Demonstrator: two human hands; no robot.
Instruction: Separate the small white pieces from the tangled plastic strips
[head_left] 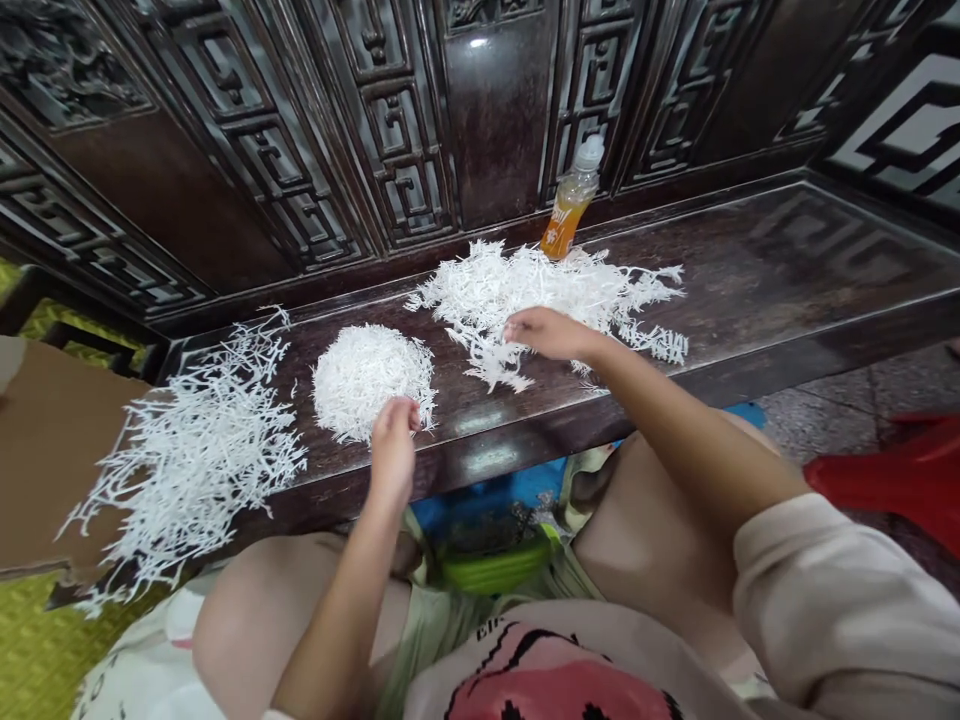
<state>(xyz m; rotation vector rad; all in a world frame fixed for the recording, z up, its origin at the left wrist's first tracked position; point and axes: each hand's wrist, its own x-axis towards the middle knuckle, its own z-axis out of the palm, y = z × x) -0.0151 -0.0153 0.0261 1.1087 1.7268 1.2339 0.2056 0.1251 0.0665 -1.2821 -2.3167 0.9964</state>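
My left hand (394, 430) is closed at the near edge of a heap of small white pieces (369, 375). What its fingers hold, if anything, is too small to make out. My right hand (551, 333) reaches over a wider pile of white branched plastic pieces (517, 280), its fingers pinched together. A white branched piece (493, 357) lies right at those fingertips and seems to be gripped by them. Farther left, a tangle of thin bare white branched sticks (214, 450) spreads over the bench end and a cardboard sheet.
The dark wooden bench (750, 260) has a carved back panel (495, 120). A bottle of orange drink (570, 205) stands behind the right pile. Cardboard (52, 440) lies at the left. Below are a green basin (491, 568) and a red plastic object (892, 480).
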